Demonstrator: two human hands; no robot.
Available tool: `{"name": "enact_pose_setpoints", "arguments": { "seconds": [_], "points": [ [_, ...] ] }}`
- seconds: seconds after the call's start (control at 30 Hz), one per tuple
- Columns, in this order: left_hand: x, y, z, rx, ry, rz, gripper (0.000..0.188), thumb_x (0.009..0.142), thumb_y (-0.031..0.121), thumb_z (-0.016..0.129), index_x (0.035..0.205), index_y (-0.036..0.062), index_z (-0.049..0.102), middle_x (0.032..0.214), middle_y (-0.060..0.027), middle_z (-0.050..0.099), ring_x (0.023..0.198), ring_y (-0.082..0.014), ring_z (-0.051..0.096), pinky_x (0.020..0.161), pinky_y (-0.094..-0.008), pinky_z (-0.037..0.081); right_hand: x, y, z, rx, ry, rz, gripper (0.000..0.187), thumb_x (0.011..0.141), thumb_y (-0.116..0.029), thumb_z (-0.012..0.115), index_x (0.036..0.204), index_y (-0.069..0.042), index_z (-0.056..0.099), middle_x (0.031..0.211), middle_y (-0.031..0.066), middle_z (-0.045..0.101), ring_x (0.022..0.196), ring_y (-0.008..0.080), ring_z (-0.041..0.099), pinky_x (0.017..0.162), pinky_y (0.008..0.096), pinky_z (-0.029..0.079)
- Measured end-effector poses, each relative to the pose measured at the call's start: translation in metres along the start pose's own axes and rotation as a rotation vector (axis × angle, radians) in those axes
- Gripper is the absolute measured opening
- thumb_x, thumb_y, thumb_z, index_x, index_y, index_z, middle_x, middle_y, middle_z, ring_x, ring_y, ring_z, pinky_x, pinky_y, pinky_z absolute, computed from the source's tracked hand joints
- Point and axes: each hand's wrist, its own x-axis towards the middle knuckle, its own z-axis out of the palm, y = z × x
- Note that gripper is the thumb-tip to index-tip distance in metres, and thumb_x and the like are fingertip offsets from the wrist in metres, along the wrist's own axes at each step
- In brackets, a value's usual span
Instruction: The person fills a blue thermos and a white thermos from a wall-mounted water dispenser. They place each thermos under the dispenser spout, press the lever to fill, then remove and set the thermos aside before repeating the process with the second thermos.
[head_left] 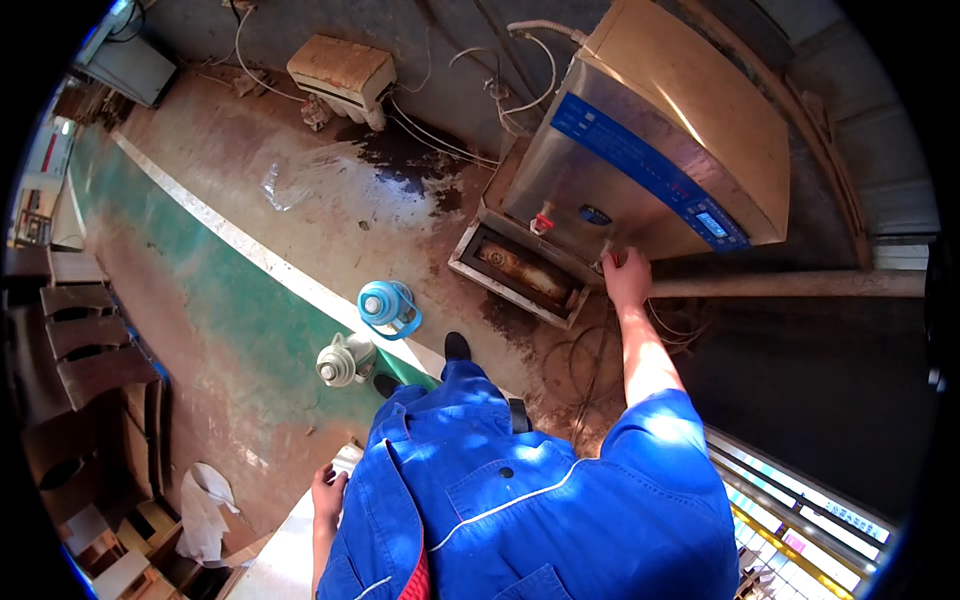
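Observation:
My right hand [627, 278] is stretched out to the front of a stainless steel water boiler [640, 170], its fingers closed around a tap at the lower front edge. The tap itself is mostly hidden by the fingers. To the left of it sits a second tap with a red handle [541, 223]. Below the taps is a rusty drip tray [525, 268] in a metal frame. My left hand [328, 492] hangs low at my left side, beside a white surface [290, 555]. Its fingers are loosely bent and apart, with nothing seen in them.
A blue thermos flask [385, 303] and a pale one [345, 360] stand on the floor near my feet. Stacked brown wooden chairs [85, 340] are at the left. A dusty box-shaped unit [343, 68] stands by the back wall. Hoses [575, 365] lie below the tray.

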Motion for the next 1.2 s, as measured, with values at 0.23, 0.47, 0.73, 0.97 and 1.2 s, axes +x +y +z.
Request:
{"name": "enact_pose_setpoints", "arguments": {
  "seconds": [0.23, 0.47, 0.73, 0.97, 1.2],
  "points": [
    [0.004, -0.009, 0.006, -0.049, -0.032, -0.015, 0.054, 0.084, 0.015, 0.072, 0.130, -0.0035, 0.051, 0.123, -0.0244, 0.059, 0.106, -0.0285, 0.062, 0.088, -0.0367, 0.052, -0.121, -0.046, 0.052, 0.381, -0.393, 0.013, 0.024, 0.081, -0.028, 0.070, 0.081, -0.004, 0.067, 0.080, 0.0135, 0.067, 0.075, 0.0252, 0.066, 0.070, 0.0369, 0.052],
    [0.022, -0.048, -0.001, -0.008, -0.047, -0.026, 0.058, 0.083, 0.023, 0.072, 0.131, -0.0035, 0.052, 0.123, -0.0224, 0.060, 0.110, -0.0289, 0.061, 0.092, -0.0376, 0.051, -0.215, -0.072, 0.114, 0.238, -0.760, 0.039, 0.029, 0.080, -0.034, 0.072, 0.084, -0.005, 0.068, 0.080, 0.0132, 0.069, 0.075, 0.0231, 0.066, 0.072, 0.0359, 0.052],
    [0.064, -0.070, -0.018, -0.188, -0.113, -0.085, 0.058, 0.083, 0.029, 0.074, 0.128, -0.0012, 0.054, 0.121, -0.0188, 0.063, 0.107, -0.0251, 0.064, 0.091, -0.0344, 0.051, -0.217, -0.106, 0.132, 0.123, -0.816, 0.009, 0.031, 0.080, -0.030, 0.073, 0.078, -0.001, 0.066, 0.073, 0.0125, 0.067, 0.071, 0.0204, 0.064, 0.069, 0.0352, 0.050],
    [0.185, -0.088, -0.024, -0.380, -0.075, -0.201, 0.057, 0.086, 0.029, 0.071, 0.130, -0.0016, 0.052, 0.122, -0.0170, 0.061, 0.106, -0.0228, 0.062, 0.087, -0.0331, 0.051, -0.218, -0.177, 0.240, 0.159, -0.939, -0.016, 0.028, 0.084, -0.027, 0.070, 0.077, 0.000, 0.066, 0.070, 0.0065, 0.065, 0.067, 0.0138, 0.061, 0.062, 0.0306, 0.048],
    [0.305, -0.119, 0.033, -0.691, -0.030, -0.399, 0.060, 0.095, 0.039, 0.058, 0.141, 0.0045, 0.040, 0.121, -0.0114, 0.053, 0.106, -0.0210, 0.056, 0.085, -0.0351, 0.051, -0.231, -0.191, 0.384, -0.062, -1.015, -0.124, 0.030, 0.082, -0.028, 0.070, 0.089, 0.001, 0.065, 0.080, 0.0122, 0.068, 0.073, 0.0244, 0.064, 0.071, 0.0355, 0.051]
  ]
}}
